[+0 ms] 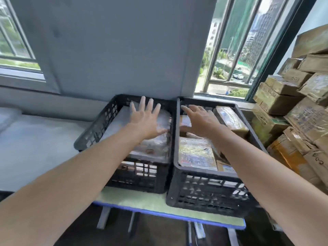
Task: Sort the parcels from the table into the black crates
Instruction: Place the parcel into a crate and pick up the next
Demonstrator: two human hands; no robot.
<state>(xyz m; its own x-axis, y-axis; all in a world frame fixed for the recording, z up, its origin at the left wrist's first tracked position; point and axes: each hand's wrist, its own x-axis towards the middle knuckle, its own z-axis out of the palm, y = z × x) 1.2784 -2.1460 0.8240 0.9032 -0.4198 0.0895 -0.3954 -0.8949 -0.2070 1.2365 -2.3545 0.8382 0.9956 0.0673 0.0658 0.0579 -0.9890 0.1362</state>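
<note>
Two black crates stand side by side on a table. The left crate (pixel 92 130) holds pale plastic-bag parcels (pixel 115 119). The right crate (pixel 204 189) holds taped cardboard parcels (pixel 195 151), with one brown box (pixel 230 118) at its back right. My left hand (pixel 146 119) hovers over the left crate with fingers spread straight, holding nothing. My right hand (pixel 198 118) reaches over the right crate, fingers extended, holding nothing. Whether either hand touches the parcels beneath it is unclear.
A large stack of cardboard boxes (pixel 298 110) fills the right side beside the right crate. The table (pixel 134 201) has a pale green top with a blue edge. A white surface (pixel 35 139) lies left of the crates. A wall and windows stand behind.
</note>
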